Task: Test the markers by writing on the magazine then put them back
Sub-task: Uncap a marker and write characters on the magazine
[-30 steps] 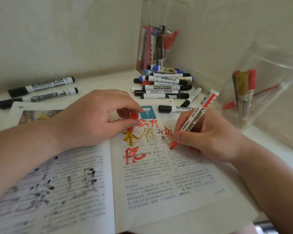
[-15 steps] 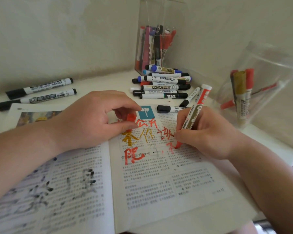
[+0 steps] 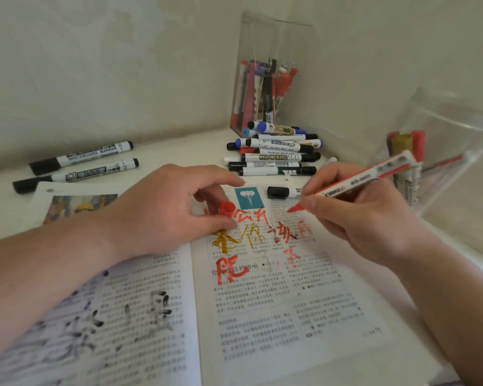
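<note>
An open magazine (image 3: 262, 316) lies in front of me, its right page marked with red and gold characters, its left page with black strokes. My right hand (image 3: 354, 218) grips an uncapped red marker (image 3: 363, 179), lifted off the page with its tip pointing left toward my left hand. My left hand (image 3: 168, 210) rests on the magazine's middle and pinches the red cap (image 3: 226, 208) between thumb and fingers. The marker's tip hangs a short way to the right of the cap.
A pile of whiteboard markers (image 3: 276, 154) lies behind the magazine. A clear box (image 3: 265, 93) of pens stands in the corner. Two black markers (image 3: 81, 165) lie at the left. A clear plastic bag (image 3: 435, 151) with red and gold markers sits at the right.
My right hand has lifted the red marker off the page and swung its tip up and left toward the cap. A new red character now shows on the right page. My left hand stays put.
</note>
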Motion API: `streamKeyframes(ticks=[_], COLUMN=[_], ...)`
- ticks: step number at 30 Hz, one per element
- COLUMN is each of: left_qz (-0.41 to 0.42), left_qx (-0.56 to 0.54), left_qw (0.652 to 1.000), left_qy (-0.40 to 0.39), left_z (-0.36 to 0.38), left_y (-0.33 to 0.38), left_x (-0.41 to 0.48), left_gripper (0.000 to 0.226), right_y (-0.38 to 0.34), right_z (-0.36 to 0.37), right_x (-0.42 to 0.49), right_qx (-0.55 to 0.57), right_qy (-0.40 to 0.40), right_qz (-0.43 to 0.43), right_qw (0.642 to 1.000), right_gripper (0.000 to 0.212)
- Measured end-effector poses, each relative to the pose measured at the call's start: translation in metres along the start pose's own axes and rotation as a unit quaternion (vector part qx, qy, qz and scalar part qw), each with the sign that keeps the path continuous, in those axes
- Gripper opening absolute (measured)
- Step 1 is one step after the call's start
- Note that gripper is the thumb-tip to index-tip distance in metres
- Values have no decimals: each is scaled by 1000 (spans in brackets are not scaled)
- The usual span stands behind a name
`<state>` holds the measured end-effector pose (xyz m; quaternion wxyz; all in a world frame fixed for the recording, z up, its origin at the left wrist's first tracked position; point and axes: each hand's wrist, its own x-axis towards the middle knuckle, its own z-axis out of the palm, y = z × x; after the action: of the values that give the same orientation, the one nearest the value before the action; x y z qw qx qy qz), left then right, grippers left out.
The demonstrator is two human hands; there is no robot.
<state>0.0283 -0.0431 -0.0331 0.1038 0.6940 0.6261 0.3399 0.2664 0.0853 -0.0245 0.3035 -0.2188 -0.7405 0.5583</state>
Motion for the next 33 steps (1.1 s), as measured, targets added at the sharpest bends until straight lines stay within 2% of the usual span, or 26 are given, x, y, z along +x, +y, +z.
streamKeyframes(ticks=[2, 4, 6, 8, 10, 13, 15, 22, 26, 29, 33], left_qz=[-17, -32, -49, -57, -61, -63, -62, -56, -55, -68, -74], left_qx=[-8, -16, -17, -23, -35, -45, -53, -73, -107, -127, -129], left_qw=[1000, 999, 999, 998, 997, 997, 997, 996, 993, 989, 989], left_qy=[-3, -6, -3, 8, 15, 16, 5, 3, 20, 17, 4], left_z=[-1, -2, -3, -4, -4, -3, -2, 0, 0, 1, 0], left_y=[1, 2, 2, 0, -1, -4, -3, -3, 0, 1, 1], left_x=[1, 2, 3, 4, 5, 5, 7, 8, 5, 5, 5], left_gripper=[57, 66, 73, 79, 82, 82, 82, 84, 87, 89, 92], right_y=[-16, -35, -48, -48, -36, -15, -10, -9, -5, -2, 2], right_z=[5, 13, 21, 33, 43, 49, 49, 53, 58, 58, 60], right_x=[13, 30, 51, 66, 71, 66, 64, 64, 63, 62, 61], right_qx=[-7, -14, -4, 5, 7, -55, -59, -142, -107, -69, -104], right_qy=[-16, -67, -119, -138, -110, -41, -30, -82, -78, -75, -83], right_qz=[-25, -19, -4, 0, -1, -47, -66, -43, -55, -50, -58], right_qw=[1000, 997, 993, 990, 994, 997, 996, 985, 990, 994, 989], right_gripper=[8, 9, 19, 12, 5, 11, 13, 13, 26, 26, 24])
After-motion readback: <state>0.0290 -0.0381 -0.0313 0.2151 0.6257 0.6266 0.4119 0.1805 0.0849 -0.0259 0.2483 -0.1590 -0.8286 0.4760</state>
